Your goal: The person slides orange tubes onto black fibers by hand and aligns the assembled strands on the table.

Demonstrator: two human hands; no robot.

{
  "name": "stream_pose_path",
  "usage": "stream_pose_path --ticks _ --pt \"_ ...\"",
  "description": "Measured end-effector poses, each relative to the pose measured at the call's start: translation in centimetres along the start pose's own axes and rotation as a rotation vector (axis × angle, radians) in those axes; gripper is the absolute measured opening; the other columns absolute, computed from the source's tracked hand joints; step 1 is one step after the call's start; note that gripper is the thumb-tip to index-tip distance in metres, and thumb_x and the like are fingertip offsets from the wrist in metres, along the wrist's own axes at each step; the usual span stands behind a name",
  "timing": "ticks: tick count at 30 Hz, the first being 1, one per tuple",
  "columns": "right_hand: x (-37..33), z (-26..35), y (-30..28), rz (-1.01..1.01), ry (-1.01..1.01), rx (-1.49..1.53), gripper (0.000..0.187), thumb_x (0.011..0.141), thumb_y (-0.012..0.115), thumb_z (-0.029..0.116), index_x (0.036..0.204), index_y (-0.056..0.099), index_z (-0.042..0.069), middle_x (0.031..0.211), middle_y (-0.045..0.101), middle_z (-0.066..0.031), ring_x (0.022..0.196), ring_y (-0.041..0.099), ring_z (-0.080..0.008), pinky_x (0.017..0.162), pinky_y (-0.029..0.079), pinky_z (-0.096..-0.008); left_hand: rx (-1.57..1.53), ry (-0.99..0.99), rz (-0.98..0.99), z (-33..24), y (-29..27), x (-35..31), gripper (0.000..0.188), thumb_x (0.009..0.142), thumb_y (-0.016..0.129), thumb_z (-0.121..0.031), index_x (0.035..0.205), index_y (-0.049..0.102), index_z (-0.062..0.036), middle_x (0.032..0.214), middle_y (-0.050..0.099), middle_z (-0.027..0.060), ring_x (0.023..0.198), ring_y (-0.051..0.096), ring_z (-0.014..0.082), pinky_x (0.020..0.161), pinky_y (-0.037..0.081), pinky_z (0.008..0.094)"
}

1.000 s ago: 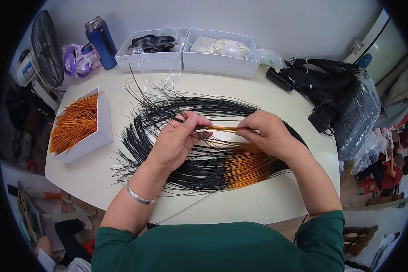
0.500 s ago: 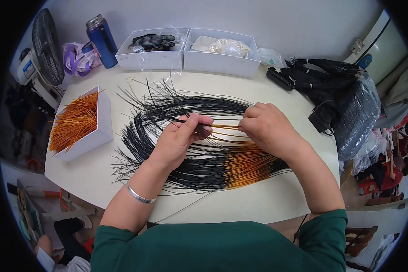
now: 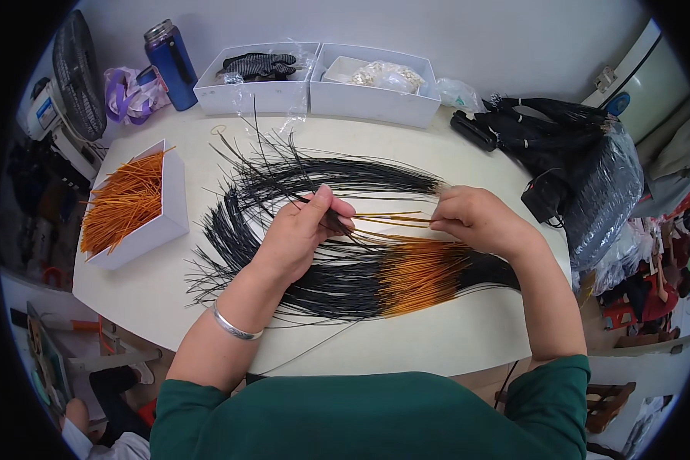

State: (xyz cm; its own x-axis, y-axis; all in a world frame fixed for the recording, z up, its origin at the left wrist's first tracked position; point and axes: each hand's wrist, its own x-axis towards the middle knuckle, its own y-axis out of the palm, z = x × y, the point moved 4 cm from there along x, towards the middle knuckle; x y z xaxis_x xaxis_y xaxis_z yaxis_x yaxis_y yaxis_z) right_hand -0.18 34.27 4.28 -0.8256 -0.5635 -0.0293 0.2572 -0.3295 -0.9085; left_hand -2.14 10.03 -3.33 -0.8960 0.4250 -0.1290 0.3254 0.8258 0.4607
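Observation:
A large looped bundle of thin black wires (image 3: 330, 287) lies on the table, with a band of orange sleeves (image 3: 422, 280) on its near side. My left hand (image 3: 303, 230) pinches several black wires above the loop; their loose ends fan out to the upper left. From its fingers a few orange strands (image 3: 391, 220) run rightward. My right hand (image 3: 479, 220) is closed, thumb and fingers pressed together at the right end of one orange strand. Its fingertips partly hide that end. Pale tips of the bundle (image 3: 441, 187) show just behind the right hand.
A white box of thin orange sleeves (image 3: 178, 188) stands at the left. Along the wall are a blue bottle (image 3: 172, 65), a white box with gloves (image 3: 257, 101) and another with beige pieces (image 3: 372, 107). Black cable bundles (image 3: 544, 126) and plastic wrap lie at the right.
My right hand has moved a little right and down, away from the left, exposing more of the orange strands and the bundle's pale tips. My left hand stays nearly in place.

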Motion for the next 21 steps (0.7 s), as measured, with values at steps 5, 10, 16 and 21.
stream_pose_path --ticks 5,10,16,21 --pt "-0.6 -1.0 -0.1 0.077 0.086 0.124 0.01 0.08 0.07 0.009 0.081 0.065 0.001 0.078 0.06 -0.0108 0.075 0.058 -0.0269 0.07 0.047 -0.0347 0.012 -0.011 -0.013 0.2 -0.1 0.0 0.043 0.101 0.043 -0.035 0.09 0.063 0.0018 0.083 0.064 0.0091 0.08 0.061 0.0184 0.081 0.05 0.0348" --pt "-1.2 -2.3 -0.2 0.092 0.122 0.273 0.011 0.081 0.071 0.009 0.084 0.066 0.001 0.076 0.062 -0.0091 0.072 0.058 -0.0198 0.068 0.046 -0.0302 0.028 -0.025 0.006 0.2 0.0 0.0 0.043 0.101 0.043 -0.035 0.09 0.063 0.0015 0.082 0.064 0.0081 0.078 0.061 0.0172 0.08 0.05 0.0333" --pt "-1.9 -4.0 0.0 0.201 0.217 0.417 0.015 0.083 0.071 0.012 0.087 0.067 -0.001 0.074 0.063 -0.0055 0.072 0.056 -0.0142 0.069 0.046 -0.0282 0.033 -0.018 0.0 0.3 0.0 0.1 0.043 0.101 0.043 -0.035 0.088 0.063 0.0003 0.081 0.063 0.0072 0.078 0.06 0.0162 0.08 0.049 0.0321" --pt "-2.6 -5.0 -0.1 0.166 0.281 0.336 0.017 0.078 0.075 0.013 0.083 0.067 0.0 0.075 0.064 -0.0062 0.072 0.057 -0.0142 0.069 0.046 -0.0276 -0.002 -0.019 -0.01 0.3 -0.8 0.3 0.042 0.101 0.044 -0.035 0.089 0.063 -0.0001 0.081 0.063 0.0071 0.078 0.06 0.0164 0.08 0.049 0.0327"
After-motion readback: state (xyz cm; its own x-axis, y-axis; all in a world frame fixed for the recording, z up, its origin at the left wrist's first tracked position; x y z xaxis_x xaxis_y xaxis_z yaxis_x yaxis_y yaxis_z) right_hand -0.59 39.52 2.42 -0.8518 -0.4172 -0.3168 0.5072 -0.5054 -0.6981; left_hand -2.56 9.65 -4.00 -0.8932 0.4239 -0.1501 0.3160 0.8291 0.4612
